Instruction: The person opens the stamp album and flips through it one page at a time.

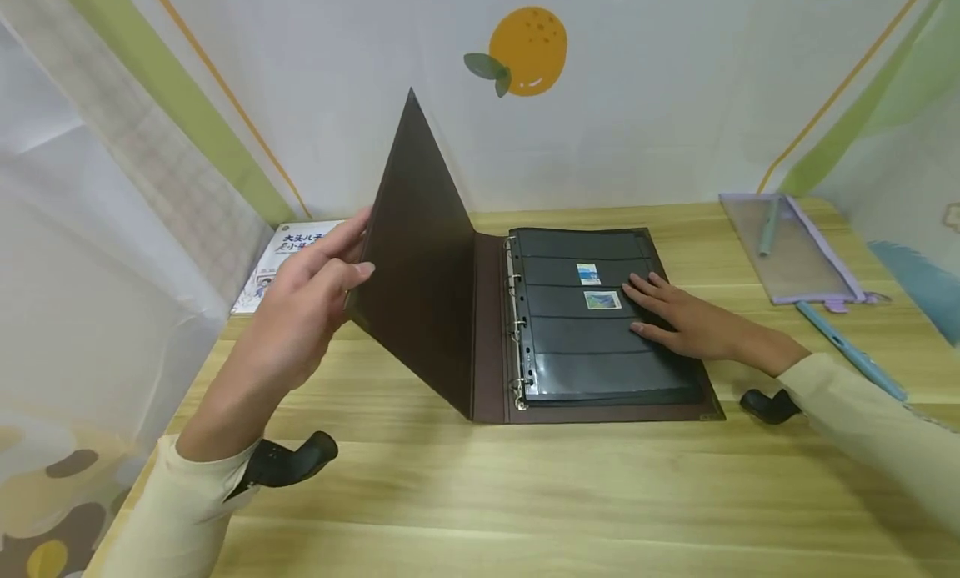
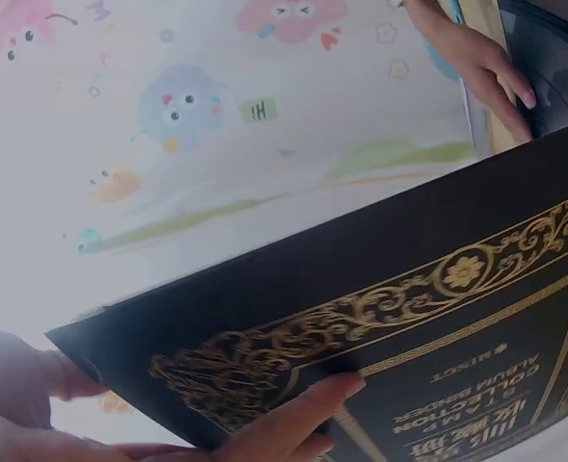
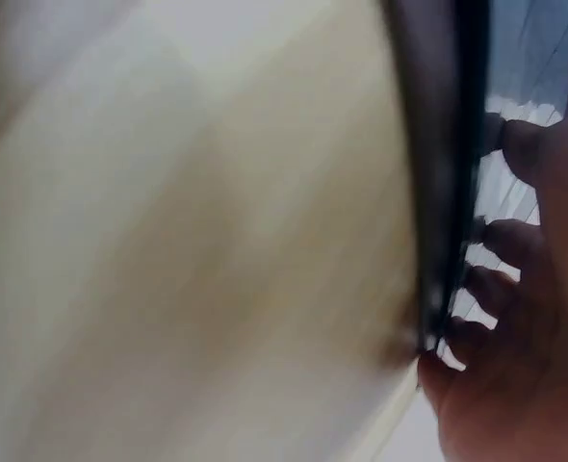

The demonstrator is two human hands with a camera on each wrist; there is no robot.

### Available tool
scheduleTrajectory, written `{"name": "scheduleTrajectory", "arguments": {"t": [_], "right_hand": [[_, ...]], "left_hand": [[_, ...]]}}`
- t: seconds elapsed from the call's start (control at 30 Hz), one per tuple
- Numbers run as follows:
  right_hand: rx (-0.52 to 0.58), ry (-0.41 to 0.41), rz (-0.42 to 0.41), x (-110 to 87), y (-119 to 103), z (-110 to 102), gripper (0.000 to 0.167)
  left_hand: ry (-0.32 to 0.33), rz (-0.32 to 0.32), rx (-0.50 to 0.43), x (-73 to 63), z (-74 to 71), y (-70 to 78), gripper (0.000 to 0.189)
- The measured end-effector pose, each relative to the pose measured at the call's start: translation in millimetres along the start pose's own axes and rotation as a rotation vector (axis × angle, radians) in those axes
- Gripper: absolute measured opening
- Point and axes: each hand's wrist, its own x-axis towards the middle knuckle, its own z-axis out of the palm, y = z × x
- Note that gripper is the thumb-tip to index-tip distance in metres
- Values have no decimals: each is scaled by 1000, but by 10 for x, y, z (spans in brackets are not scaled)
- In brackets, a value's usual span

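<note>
A dark brown stamp album binder lies opened on the wooden table, its front cover point(image 1: 420, 269) raised nearly upright. My left hand point(image 1: 300, 299) pinches the outer edge of that cover, thumb inside and fingers behind. Gold scrollwork and lettering mark the cover's outer face point(image 2: 457, 274) in the left wrist view. On the right half, metal rings point(image 1: 516, 328) hold a black pocket page point(image 1: 592, 374) with two small stamps, one blue and white point(image 1: 588, 273), one greenish point(image 1: 603, 300). With fingers spread, my right hand point(image 1: 697, 324) rests on the page's right side, fingertips close to the stamps.
A white booklet point(image 1: 258, 278) lies at the back left, partly behind my left hand. To the right are a purple-edged mesh pouch point(image 1: 806, 257) with a pale green pen point(image 1: 769, 228) and a light blue pen-shaped tool point(image 1: 851, 349). A printed curtain point(image 1: 645, 111) hangs behind the table.
</note>
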Motion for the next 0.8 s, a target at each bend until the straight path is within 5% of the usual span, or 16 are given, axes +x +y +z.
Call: {"name": "scheduleTrajectory", "arguments": {"t": [0.2,0.43,0.53,0.7,0.8], "right_hand": [[25,-27,15,-9,4,6,71],[12,-36,7,-10,0,36,72],[4,-28,11,-25,4,38,72],[2,-16,15,-59,10,53,71],[2,-15,19,-72,11,61,71]], "left_hand": [[72,-68,86,-142,-467,-99,62],[65,-261,547,-368,-1069,-254,70],[50,-320,766,-410,-1161,-347,71],[44,-298,1244,-426,-1139,-545,64],[38,-293,1329,-392,-1047,-721,55]]}}
